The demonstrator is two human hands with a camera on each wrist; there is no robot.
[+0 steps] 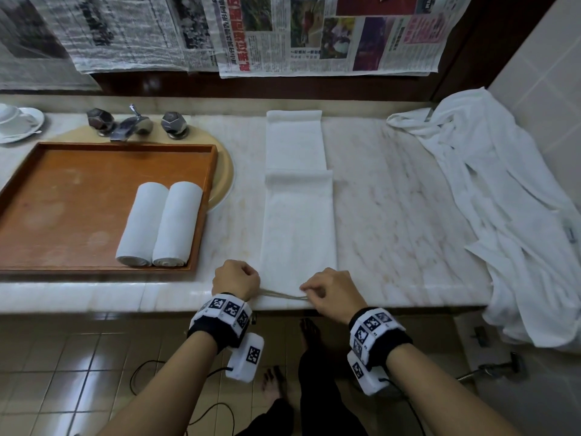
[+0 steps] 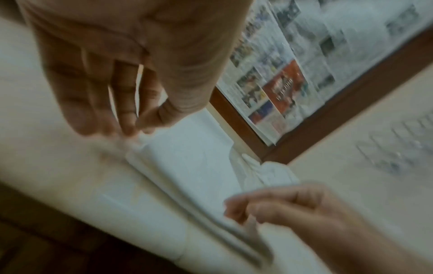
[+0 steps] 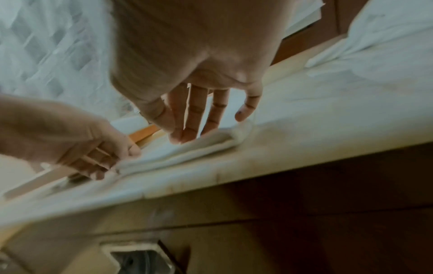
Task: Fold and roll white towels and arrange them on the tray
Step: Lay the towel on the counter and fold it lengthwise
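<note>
A long white towel (image 1: 297,209), folded into a narrow strip, lies on the marble counter (image 1: 393,199) and runs away from me. Its near end sits at the counter's front edge. My left hand (image 1: 242,287) pinches the near left corner (image 2: 140,142), fingers curled. My right hand (image 1: 306,291) pinches the near right part of that edge between thumb and fingers (image 3: 181,137), lifting the layers slightly. To the left, a brown wooden tray (image 1: 63,209) holds two rolled white towels (image 1: 143,225) (image 1: 177,225) side by side at its right end.
A heap of loose white towels (image 1: 503,199) covers the counter's right end and hangs over the edge. A faucet (image 1: 125,122) and a cup on a saucer (image 1: 15,121) stand behind the tray. Newspapers (image 1: 314,36) hang on the back wall.
</note>
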